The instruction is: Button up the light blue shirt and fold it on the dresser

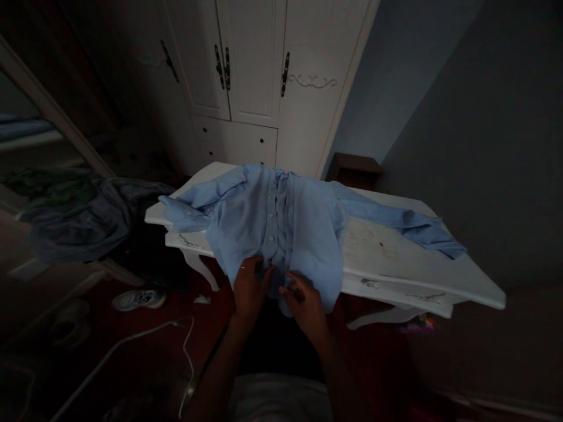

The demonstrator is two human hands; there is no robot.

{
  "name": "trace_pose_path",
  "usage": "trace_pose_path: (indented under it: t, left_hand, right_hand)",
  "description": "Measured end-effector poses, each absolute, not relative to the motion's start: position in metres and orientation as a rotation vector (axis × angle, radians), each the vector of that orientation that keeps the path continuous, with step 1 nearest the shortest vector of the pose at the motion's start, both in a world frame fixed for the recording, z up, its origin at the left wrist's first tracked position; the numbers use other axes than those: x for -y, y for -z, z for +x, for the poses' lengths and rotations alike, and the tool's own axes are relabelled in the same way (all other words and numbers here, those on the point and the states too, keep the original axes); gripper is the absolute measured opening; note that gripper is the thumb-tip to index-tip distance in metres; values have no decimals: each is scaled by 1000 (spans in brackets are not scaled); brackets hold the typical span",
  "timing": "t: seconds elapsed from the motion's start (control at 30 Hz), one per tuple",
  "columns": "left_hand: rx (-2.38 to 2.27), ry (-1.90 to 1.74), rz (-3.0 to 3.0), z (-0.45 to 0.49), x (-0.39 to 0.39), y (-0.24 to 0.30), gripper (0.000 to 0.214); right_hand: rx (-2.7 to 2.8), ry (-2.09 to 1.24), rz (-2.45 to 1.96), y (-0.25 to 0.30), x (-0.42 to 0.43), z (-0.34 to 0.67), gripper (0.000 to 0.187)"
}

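Nearest the cam, on the person's side of the table point(373, 249), was some pale cloth point(279, 400), cut off by the bottom edge, w/ both forearms above it. Wardrobe point(255, 58) stood beyond the table: doors & drawers point(237, 138) looked shut, contents hidden. Brown cabinet point(357, 166) behind the table was partly blocked from view. Heap of clothes point(83, 217) left of the table, grey & green, v. dim, hard to separate. Bright multicoloured item point(423, 323) under the table's R end, too blurred to ID. Shoe point(139, 299) & white cable point(116, 349) on the floor, L of the table. Blue shirt point(314, 228) lay front up across the table, sleeves out toward both ends, hem hanging over its near edge. L hand point(250, 288) touched the lower end of the button strip point(271, 223); R hand point(305, 302) was at the facing front edge, just beside. Fingers curled on both; too dark to tell if either pinched fabric.
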State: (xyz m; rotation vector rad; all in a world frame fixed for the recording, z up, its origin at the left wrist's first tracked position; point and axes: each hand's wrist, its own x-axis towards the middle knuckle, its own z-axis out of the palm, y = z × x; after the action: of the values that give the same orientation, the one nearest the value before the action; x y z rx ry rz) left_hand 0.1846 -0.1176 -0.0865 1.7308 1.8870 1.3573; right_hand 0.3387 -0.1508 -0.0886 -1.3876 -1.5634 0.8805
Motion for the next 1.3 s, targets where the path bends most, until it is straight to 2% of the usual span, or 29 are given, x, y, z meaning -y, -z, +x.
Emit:
trace_pose_path:
  t: [0.13, 0.4, 0.6, 0.77, 0.87, 0.97, 1.3]
  left_hand:
    - [-1839, -1400, 1636, 171, 117, 84, 24]
    - [-1373, -1397, 1246, 151, 122, 87, 29]
    - [-1447, -1303, 1425, 157, 129, 86, 27]
    - [-1728, -1348, 1562, 158, 133, 88, 32]
    - [-1882, -1486, 1711, 166, 134, 85, 31]
    - [-1864, -1452, 1857, 177, 132, 82, 24]
    - [-1886, -1380, 1665, 186, 112, 93, 31]
  right_hand:
    - [1696, -868, -1432, 96, 141, 329, 44]
    - [1518, -535, -1741, 98, 149, 329, 47]
    - [1507, -330, -1903, 101, 138, 326, 46]
    - [1453, -246, -1893, 111, 124, 322, 46]
    - [1399, -300, -1868, 112, 119, 321, 44]
    - [1316, -423, -1803, 113, 117, 321, 43]
    - [1097, -1153, -1350, 106, 126, 316, 33]
